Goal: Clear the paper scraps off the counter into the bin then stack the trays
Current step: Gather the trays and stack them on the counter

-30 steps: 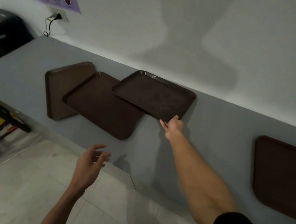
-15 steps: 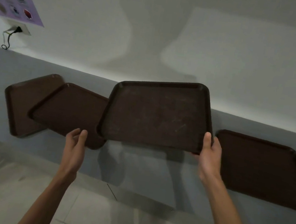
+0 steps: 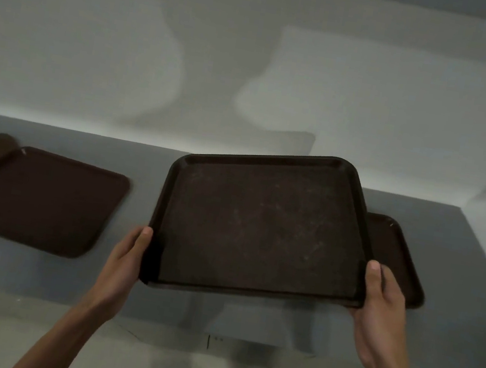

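The left grip [image 3: 128,258] and right grip [image 3: 382,301] each clasp a near corner of the held tray [image 3: 259,231], mid-frame, lifted over the right tray [image 3: 399,256] on the surface [image 3: 30,274]. Best to square its edges with that tray, then lower it level so it nests

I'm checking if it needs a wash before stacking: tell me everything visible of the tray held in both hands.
The held tray is dark brown, seemingly plastic, rectangular with rounded corners and a low raised rim. Its empty floor shows pale scuffs. It hangs above the counter, partly covering another tray at right. The left hand grips its near left corner, the right hand its near right, thumbs on top.
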`<state>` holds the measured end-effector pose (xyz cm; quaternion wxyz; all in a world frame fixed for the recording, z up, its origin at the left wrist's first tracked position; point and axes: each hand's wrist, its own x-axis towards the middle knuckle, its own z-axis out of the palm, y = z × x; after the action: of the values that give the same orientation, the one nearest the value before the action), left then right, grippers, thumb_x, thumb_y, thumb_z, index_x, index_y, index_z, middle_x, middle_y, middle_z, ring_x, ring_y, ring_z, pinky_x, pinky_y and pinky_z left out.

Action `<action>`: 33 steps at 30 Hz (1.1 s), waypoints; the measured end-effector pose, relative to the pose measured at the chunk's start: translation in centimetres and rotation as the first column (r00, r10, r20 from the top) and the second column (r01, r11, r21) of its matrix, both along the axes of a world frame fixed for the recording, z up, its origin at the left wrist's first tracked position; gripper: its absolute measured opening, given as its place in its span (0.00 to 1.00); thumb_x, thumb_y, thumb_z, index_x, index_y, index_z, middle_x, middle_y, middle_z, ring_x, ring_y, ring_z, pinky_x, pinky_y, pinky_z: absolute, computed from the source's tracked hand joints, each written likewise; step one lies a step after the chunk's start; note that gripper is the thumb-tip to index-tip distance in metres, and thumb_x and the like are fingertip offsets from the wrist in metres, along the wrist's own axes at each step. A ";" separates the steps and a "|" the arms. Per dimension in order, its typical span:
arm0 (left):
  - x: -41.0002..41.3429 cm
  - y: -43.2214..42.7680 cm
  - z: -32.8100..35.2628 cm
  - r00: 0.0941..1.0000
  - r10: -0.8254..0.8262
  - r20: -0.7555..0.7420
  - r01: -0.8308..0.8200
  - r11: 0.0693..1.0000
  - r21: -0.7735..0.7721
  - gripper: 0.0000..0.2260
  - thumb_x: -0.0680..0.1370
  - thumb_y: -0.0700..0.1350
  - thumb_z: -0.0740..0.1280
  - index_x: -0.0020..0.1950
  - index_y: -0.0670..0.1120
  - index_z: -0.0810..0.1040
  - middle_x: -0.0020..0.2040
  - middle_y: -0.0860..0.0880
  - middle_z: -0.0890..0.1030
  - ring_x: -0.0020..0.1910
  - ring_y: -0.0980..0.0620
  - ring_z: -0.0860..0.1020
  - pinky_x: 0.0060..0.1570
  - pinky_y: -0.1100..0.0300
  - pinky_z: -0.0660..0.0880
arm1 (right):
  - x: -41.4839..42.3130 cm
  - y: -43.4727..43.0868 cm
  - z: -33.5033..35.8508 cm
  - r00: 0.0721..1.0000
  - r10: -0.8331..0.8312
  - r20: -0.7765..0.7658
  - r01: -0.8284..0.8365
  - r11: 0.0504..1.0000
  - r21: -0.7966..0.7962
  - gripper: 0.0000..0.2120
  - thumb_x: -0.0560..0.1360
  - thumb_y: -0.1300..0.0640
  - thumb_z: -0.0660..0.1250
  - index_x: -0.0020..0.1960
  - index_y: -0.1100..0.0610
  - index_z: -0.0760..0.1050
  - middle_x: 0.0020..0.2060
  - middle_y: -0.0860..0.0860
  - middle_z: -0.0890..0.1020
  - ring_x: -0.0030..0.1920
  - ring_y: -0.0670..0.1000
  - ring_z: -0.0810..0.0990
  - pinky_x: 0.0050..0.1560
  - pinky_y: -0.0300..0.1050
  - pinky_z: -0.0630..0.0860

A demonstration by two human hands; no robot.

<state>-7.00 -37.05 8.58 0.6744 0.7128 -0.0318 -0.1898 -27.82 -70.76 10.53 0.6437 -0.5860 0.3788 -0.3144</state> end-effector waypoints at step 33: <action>-11.4 -31.0 -14.0 0.933 -0.254 0.256 0.030 0.764 0.645 0.25 0.81 0.30 0.61 0.78 0.41 0.68 0.52 0.46 0.69 0.52 0.52 0.69 0.56 0.72 0.62 | -11.5 -28.3 -18.6 0.765 -0.219 -0.605 0.046 0.957 -0.288 0.15 0.86 0.60 0.62 0.70 0.65 0.76 0.63 0.64 0.80 0.64 0.65 0.79 0.65 0.57 0.74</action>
<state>-18.39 -68.02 -5.38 0.3645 0.9139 -0.1329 -0.1192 -39.32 -99.03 -8.09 0.3741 -0.7069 0.5691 -0.1910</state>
